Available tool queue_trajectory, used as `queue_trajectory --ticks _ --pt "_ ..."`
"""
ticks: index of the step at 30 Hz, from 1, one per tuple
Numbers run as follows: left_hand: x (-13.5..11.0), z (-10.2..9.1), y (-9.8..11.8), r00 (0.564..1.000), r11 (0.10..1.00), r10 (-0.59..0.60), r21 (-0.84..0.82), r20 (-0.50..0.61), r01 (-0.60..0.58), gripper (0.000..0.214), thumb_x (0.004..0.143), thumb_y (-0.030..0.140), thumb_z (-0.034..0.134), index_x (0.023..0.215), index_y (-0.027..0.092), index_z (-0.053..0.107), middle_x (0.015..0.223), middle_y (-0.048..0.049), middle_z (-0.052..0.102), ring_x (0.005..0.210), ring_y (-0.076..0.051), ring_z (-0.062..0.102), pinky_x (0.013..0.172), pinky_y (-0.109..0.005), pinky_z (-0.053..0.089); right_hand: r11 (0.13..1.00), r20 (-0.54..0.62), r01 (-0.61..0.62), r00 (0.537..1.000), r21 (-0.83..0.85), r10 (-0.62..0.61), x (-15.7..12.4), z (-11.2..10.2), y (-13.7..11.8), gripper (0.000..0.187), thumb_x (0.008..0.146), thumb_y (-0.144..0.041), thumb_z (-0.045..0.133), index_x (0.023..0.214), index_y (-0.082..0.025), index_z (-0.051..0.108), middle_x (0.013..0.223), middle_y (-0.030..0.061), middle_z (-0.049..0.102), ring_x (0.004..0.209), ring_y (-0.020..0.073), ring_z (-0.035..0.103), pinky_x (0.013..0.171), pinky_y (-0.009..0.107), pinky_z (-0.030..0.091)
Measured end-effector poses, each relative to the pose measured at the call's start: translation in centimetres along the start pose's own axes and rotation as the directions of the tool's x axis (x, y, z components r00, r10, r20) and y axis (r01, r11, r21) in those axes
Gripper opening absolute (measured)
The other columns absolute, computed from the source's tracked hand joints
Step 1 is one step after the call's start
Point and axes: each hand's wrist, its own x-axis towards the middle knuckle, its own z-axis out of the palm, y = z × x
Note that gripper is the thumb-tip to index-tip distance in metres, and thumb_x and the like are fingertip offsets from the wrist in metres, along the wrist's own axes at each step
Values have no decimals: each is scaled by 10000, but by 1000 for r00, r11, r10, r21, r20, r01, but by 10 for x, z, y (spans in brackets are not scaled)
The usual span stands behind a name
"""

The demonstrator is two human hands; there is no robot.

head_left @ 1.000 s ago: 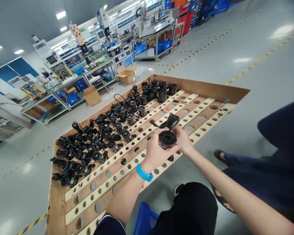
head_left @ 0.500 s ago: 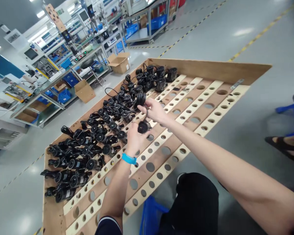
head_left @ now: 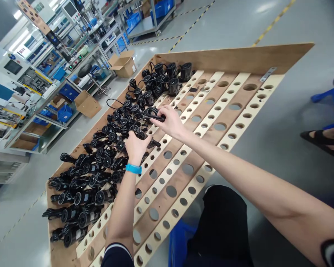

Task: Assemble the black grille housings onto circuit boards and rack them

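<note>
A large wooden tray (head_left: 228,59) with pale perforated slats lies on the floor in front of me. Several black motors (head_left: 108,148) with coiled cords fill its left rows. My left hand (head_left: 135,145), with a blue wristband, is closed on a black motor (head_left: 151,142) and sets it down onto a slat beside the filled rows. My right hand (head_left: 169,120) pinches that motor's black coiled cord (head_left: 152,114) just above the neighbouring motors.
The tray's right slats (head_left: 211,122) show only holes. Cardboard boxes (head_left: 123,63) and workbenches with blue bins (head_left: 63,111) stand beyond the tray. Another person's sandalled foot (head_left: 322,139) is on the floor at right. A blue object (head_left: 179,241) sits by my knee.
Both hands carried the motor and its cord from the tray's near side up and left to the edge of the filled rows; my view tilted downward.
</note>
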Motion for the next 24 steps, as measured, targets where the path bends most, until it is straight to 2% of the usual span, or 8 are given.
queue_trajectory --ticks 4,9,14,17,19,21,22,24 --pt "-5 22 18 998 995 -63 75 6 62 596 777 589 773 1095 157 515 1061 -227 740 1044 -385 727 880 -429 530 999 -45 -37 998 -8 37 5 3 2 289 833 -324 677 777 -251 404 920 59 539 916 266 525 847 405 459" --pt "-15 33 25 992 985 -122 121 13 120 607 857 580 707 1173 110 489 1135 -272 708 1048 -382 728 850 -423 542 990 51 -125 991 67 122 11 9 5 240 800 -286 640 769 -249 406 849 42 561 894 259 530 850 402 448" --pt "-8 -8 12 995 990 -83 121 56 76 732 867 727 607 1258 116 513 1115 -227 721 1073 -379 710 916 -455 533 980 143 -150 981 128 131 15 8 3 204 789 -322 652 797 -233 468 845 27 594 831 233 563 811 389 476" --pt "12 -35 5 992 992 123 34 5 -123 655 944 609 583 1409 162 470 1278 -173 658 1216 -310 641 1036 -420 490 962 183 -106 981 253 60 19 1 1 281 751 -321 709 911 -226 499 974 35 645 878 234 594 863 413 503" --pt "28 -42 6 916 914 400 -71 -19 -400 609 968 462 611 1490 209 424 1428 -143 558 1348 -261 543 1126 -384 431 931 205 -62 979 358 -14 24 -5 0 367 717 -297 748 965 -226 487 1055 47 652 956 250 615 933 448 508" --pt "44 -41 12 779 771 627 -144 -4 -620 626 959 343 634 1530 239 399 1553 -121 438 1449 -241 430 1195 -372 357 901 220 -21 972 433 -83 29 -9 -2 433 691 -285 785 988 -225 474 1076 50 639 1024 265 624 986 473 508" --pt "51 -39 15 726 719 688 -154 15 -678 640 951 303 639 1539 248 395 1583 -109 403 1465 -243 401 1207 -376 338 889 225 -4 968 457 -111 32 -12 -2 466 680 -286 806 998 -225 471 1072 48 633 1047 271 628 1004 482 510" --pt "62 -36 22 681 681 730 -132 51 -720 655 943 255 635 1552 263 393 1551 -91 440 1422 -251 430 1187 -385 361 877 224 17 964 480 -142 37 -15 -3 532 660 -309 853 1014 -227 465 1068 43 626 1076 280 632 1027 494 513"
